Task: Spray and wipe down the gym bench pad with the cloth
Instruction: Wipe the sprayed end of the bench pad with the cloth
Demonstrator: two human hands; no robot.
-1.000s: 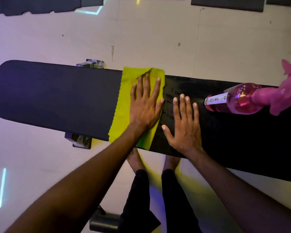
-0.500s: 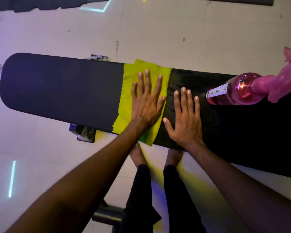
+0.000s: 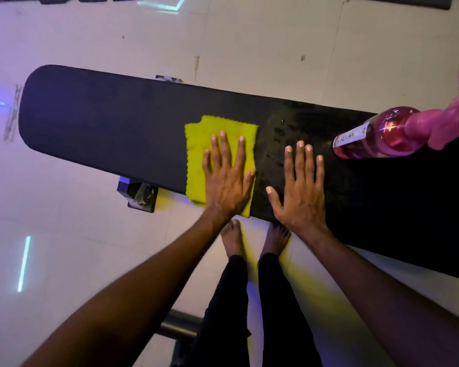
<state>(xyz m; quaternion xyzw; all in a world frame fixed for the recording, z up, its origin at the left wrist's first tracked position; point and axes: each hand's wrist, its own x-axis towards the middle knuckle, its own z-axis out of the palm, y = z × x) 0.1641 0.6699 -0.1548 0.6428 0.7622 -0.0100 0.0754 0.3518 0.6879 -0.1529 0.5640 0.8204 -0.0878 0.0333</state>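
Observation:
A long black bench pad (image 3: pixel 104 128) runs across the view from left to right. A yellow-green cloth (image 3: pixel 196 149) lies on its near half, hanging a little over the near edge. My left hand (image 3: pixel 227 176) presses flat on the cloth with fingers spread. My right hand (image 3: pixel 300 189) rests flat on the bare pad just right of the cloth, holding nothing. The pad between and beyond the hands looks wet and streaked (image 3: pixel 281 133). A pink spray bottle (image 3: pixel 382 133) stands on the pad at the right, apart from both hands.
Pale tiled floor (image 3: pixel 249 43) surrounds the bench. A bench leg bracket (image 3: pixel 138 194) sticks out under the near edge, left of the cloth. My bare feet (image 3: pixel 233 237) stand close to the bench. A dark metal bar (image 3: pixel 178 327) lies on the floor behind them.
My left hand has pulled the cloth toward the near edge of the pad; the cloth now covers only the near half. My right hand stays flat on the pad.

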